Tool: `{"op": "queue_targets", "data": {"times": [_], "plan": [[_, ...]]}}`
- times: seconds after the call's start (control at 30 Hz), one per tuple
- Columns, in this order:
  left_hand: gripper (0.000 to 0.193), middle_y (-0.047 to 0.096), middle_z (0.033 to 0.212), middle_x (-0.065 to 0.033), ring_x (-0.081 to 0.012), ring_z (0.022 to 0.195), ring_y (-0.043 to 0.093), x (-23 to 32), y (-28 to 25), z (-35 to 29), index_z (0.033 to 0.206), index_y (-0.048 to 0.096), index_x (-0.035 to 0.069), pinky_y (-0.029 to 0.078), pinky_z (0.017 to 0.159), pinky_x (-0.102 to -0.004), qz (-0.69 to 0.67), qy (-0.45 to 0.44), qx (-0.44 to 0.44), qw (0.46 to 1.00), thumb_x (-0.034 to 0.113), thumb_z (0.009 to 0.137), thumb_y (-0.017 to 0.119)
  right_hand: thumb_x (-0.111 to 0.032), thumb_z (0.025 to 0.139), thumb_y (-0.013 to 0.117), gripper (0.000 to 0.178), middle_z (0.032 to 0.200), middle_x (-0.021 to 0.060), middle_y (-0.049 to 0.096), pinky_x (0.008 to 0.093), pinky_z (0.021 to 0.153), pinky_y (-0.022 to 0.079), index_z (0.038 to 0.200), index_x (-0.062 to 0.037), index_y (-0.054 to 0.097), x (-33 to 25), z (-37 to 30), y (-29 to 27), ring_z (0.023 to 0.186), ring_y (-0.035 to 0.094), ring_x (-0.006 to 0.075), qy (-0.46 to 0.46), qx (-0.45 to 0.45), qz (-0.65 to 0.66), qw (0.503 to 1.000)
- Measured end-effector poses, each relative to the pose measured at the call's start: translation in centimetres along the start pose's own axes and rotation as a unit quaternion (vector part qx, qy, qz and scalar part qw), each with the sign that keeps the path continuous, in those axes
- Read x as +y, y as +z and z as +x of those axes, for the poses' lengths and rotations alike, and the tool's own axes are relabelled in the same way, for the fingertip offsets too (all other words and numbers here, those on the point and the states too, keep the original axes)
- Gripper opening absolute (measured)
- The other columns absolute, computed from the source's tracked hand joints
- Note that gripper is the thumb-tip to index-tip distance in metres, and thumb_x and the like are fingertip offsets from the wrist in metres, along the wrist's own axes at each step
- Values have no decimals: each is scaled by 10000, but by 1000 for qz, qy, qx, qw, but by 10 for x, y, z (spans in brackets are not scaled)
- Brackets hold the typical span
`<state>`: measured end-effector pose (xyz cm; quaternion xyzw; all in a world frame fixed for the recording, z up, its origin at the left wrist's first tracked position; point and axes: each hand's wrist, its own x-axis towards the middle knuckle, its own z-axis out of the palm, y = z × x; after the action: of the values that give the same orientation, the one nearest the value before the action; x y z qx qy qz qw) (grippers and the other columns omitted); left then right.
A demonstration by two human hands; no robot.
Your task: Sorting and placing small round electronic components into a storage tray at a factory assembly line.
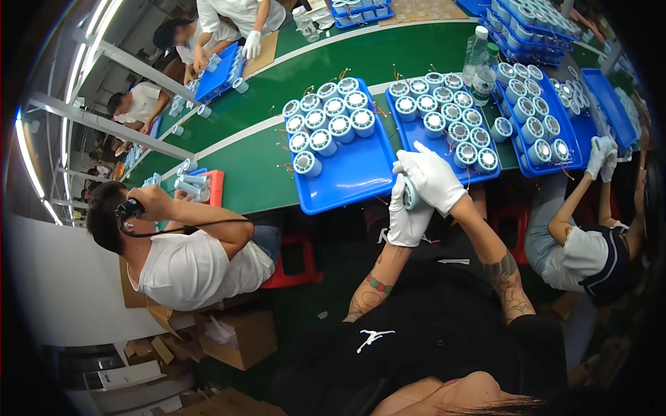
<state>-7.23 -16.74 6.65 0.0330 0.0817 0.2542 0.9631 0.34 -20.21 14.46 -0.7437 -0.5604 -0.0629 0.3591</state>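
In front of my chest, over the near edge of the bench, I hold a light-blue cylinder (411, 198) between my gloved hands. My left hand (408, 223), in a white glove, is wrapped round it from below and the left. From above and the right, my white-gloved right hand (436, 179) closes over it, hiding most of its top. Just beyond my hands lie two blue trays, the left tray (345, 186) and the right tray (411, 134). Both carry upright light-blue cylinders with slotted round tops and thin coloured wires, such as the cylinder (306, 164) at the left tray's near corner.
The green bench (243, 170) runs across. Two plastic bottles stand behind the trays, one being a green-capped bottle (485, 73). Another filled tray (531, 161) lies to the right. A co-worker (201, 256) sits at left, a gloved co-worker (583, 239) at right. Cardboard boxes (239, 338) stand lower left.
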Motion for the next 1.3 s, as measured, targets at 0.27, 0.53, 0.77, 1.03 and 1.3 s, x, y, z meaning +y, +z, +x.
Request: {"op": "queue_targets", "data": {"times": [0.27, 0.53, 0.77, 1.03, 1.3], "plan": [[347, 587, 1227, -84, -182, 1110, 572, -7, 16, -7, 1248, 521, 89, 443, 981, -317, 638, 239, 32, 732, 264, 949, 550, -150, 888, 477, 201, 936, 114, 680, 436, 1010, 409, 904, -10, 620, -10, -4, 0, 884, 625, 316, 9, 29, -14, 999], [331, 595, 1197, -84, -199, 1082, 580, -7, -14, 3, 1221, 543, 90, 441, 977, -320, 215, 117, 24, 969, 270, 943, 562, -103, 869, 498, 124, 777, 108, 629, 398, 889, 454, 869, -20, 590, -7, -9, 22, 740, 593, 291, -9, 96, -40, 995], [314, 579, 1240, -56, -174, 1091, 573, 9, 6, 6, 1224, 541, 116, 439, 970, -307, -7, -101, -39, 994, 268, 949, 562, -126, 832, 523, 115, 719, 105, 603, 424, 745, 447, 905, -39, 544, 15, 40, -30, 722, 590, 301, 68, -353, 62, 931], [322, 637, 1100, -46, -151, 1001, 604, 4, 20, -2, 1170, 568, 97, 464, 937, -277, 34, -38, 11, 999, 282, 911, 615, -139, 797, 549, 107, 728, 114, 606, 369, 642, 442, 839, -41, 533, 39, 14, 0, 669, 583, 292, -10, -85, 7, 996], [291, 645, 1088, -44, -149, 958, 614, 2, -8, 9, 1121, 592, 101, 485, 907, -281, -49, 0, 85, 995, 274, 892, 640, -131, 879, 512, 137, 797, 132, 648, 345, 638, 455, 909, -24, 592, 5, 1, 12, 637, 588, 285, -24, 126, -28, 991]]}}
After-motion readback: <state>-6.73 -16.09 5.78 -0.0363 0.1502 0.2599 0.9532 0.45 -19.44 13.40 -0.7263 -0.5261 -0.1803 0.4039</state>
